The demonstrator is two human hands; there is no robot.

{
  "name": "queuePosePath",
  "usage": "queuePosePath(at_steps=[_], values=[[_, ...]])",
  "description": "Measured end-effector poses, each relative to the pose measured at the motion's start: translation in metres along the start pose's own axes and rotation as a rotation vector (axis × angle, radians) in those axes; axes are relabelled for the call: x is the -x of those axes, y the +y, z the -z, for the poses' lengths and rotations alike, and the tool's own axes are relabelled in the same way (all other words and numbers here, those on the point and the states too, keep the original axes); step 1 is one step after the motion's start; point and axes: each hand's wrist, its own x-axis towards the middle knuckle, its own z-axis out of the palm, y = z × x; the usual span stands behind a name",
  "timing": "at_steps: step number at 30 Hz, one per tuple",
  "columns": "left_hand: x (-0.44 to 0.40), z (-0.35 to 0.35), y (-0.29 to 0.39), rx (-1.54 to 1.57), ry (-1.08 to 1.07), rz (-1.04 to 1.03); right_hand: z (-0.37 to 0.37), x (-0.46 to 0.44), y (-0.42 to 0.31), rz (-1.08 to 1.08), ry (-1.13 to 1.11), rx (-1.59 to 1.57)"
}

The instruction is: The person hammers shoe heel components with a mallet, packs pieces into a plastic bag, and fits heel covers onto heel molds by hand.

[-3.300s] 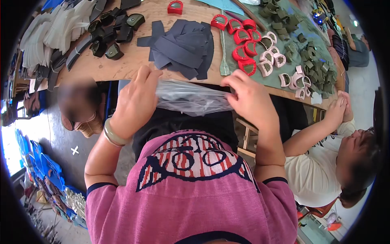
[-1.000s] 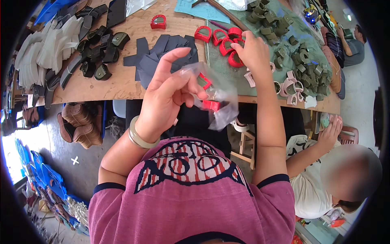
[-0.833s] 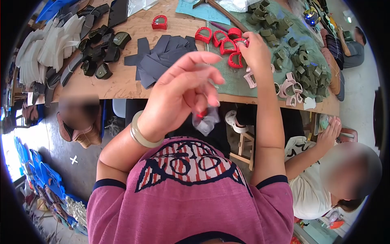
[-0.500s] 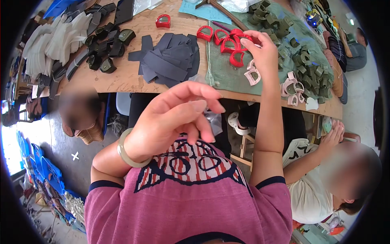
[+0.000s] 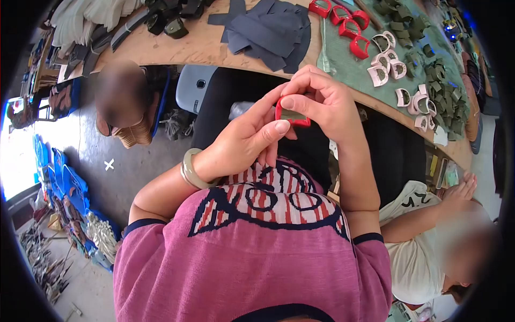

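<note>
In front of my chest, a red D-shaped loop (image 5: 301, 123) with an olive-coloured inside is held between my hands. My right hand (image 5: 331, 110) pinches it, the thumb lying across its upper side. At its left edge, the fingers and thumb of my left hand (image 5: 244, 137) close on it; part of the loop is hidden behind the fingers. Several similar red loops (image 5: 350, 28) lie on the green cloth (image 5: 343, 64) beyond my right hand. Pale pink loops (image 5: 380, 74) sit just to the right of them.
A heap of dark grey strips (image 5: 263, 35) lies on the wooden table (image 5: 209, 51). Olive loops (image 5: 448, 94) are piled at the right, black loops (image 5: 176, 28) and white strips (image 5: 80, 21) at the left. A co-worker (image 5: 413, 241) sits at my right, another person (image 5: 120, 96) at the left.
My right hand has come back from the red loops on the cloth to my chest with one of them. My left hand, empty before, now grips it too. The view has tilted downward.
</note>
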Motion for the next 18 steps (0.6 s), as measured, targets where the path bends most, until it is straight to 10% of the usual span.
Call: queuePosePath(at_steps=[18], values=[[-0.009, 0.001, -0.052, -0.144, 0.222, -0.065, -0.045, 0.036, 0.067, 0.122, 0.317, 0.047]])
